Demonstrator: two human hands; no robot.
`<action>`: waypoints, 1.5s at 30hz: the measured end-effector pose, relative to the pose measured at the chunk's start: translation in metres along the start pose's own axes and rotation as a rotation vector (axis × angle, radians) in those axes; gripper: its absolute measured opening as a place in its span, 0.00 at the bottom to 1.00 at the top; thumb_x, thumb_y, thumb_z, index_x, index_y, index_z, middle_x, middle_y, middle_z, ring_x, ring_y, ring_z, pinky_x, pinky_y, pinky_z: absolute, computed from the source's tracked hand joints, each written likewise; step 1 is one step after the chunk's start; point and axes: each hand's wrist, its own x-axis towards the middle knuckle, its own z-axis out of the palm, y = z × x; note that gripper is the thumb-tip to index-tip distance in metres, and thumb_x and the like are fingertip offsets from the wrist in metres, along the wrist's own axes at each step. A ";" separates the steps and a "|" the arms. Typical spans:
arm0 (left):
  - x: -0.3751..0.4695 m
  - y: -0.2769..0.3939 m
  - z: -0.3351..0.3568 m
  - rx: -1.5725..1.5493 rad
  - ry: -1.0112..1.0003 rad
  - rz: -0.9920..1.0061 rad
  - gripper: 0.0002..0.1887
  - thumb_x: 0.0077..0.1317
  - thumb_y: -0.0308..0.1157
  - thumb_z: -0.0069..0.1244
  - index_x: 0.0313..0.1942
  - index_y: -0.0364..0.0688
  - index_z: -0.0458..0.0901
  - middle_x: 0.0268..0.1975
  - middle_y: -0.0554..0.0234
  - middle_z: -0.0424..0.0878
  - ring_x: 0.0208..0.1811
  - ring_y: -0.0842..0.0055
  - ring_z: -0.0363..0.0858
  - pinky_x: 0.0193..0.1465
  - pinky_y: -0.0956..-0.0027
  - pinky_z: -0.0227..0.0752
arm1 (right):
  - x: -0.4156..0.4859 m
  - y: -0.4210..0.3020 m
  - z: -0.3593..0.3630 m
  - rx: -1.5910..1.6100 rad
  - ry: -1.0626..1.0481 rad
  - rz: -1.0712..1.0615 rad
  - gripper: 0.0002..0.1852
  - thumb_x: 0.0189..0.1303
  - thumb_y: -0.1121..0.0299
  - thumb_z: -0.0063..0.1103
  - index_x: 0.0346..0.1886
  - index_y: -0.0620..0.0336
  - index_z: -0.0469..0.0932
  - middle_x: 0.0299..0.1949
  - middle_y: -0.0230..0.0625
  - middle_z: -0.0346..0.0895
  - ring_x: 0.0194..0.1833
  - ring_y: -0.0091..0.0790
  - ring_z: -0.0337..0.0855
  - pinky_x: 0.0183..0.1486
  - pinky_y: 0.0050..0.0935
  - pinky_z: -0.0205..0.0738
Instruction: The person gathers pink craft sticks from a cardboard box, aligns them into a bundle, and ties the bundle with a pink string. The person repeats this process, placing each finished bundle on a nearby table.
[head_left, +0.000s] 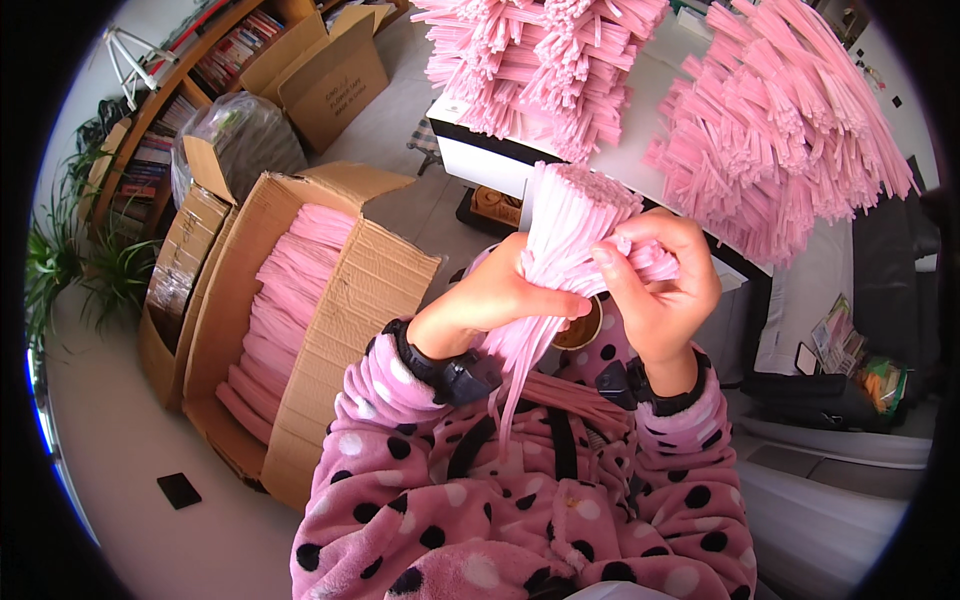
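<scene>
A thick bundle of slender pink stems (581, 206), possibly chenille stems, is held up before my chest. My left hand (495, 292) wraps around its lower part, with the thumb lying across the front. Loose ends hang down below that fist towards my lap. The fingers and thumb of my right hand (664, 277) pinch a short cluster of stem ends (652, 259) that sticks out on the bundle's right side. More pink stems (574, 394) lie across my lap, partly hidden by my forearms. Both wrists wear black bands with dark blocks on them.
An open cardboard box (352, 315) at the left holds many pink stems (292, 315). Tall stacks of pink bundles (532, 67) and a second pile (780, 142) cover parts of the white table (637, 112) ahead. A round container (581, 330) sits below my hands.
</scene>
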 end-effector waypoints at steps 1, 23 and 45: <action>0.001 -0.001 0.000 -0.010 0.000 -0.029 0.19 0.50 0.22 0.60 0.45 0.36 0.78 0.38 0.70 0.80 0.40 0.86 0.75 0.45 0.77 0.68 | 0.000 0.003 0.000 0.065 -0.002 0.010 0.12 0.45 0.87 0.62 0.32 0.66 0.72 0.27 0.34 0.73 0.29 0.22 0.73 0.33 0.19 0.68; 0.008 -0.014 -0.011 -0.086 -0.032 0.123 0.32 0.42 0.19 0.63 0.52 0.36 0.73 0.46 0.65 0.79 0.47 0.80 0.75 0.53 0.74 0.66 | -0.012 0.003 -0.004 0.229 0.027 0.228 0.22 0.49 0.88 0.53 0.48 0.63 0.62 0.27 0.35 0.72 0.29 0.20 0.70 0.34 0.17 0.64; -0.004 -0.008 0.001 0.138 -0.008 0.205 0.37 0.44 0.20 0.62 0.57 0.34 0.66 0.58 0.59 0.70 0.58 0.76 0.68 0.61 0.69 0.60 | -0.015 -0.014 -0.003 0.088 0.096 0.216 0.13 0.50 0.86 0.58 0.40 0.68 0.73 0.31 0.33 0.75 0.30 0.15 0.72 0.33 0.14 0.66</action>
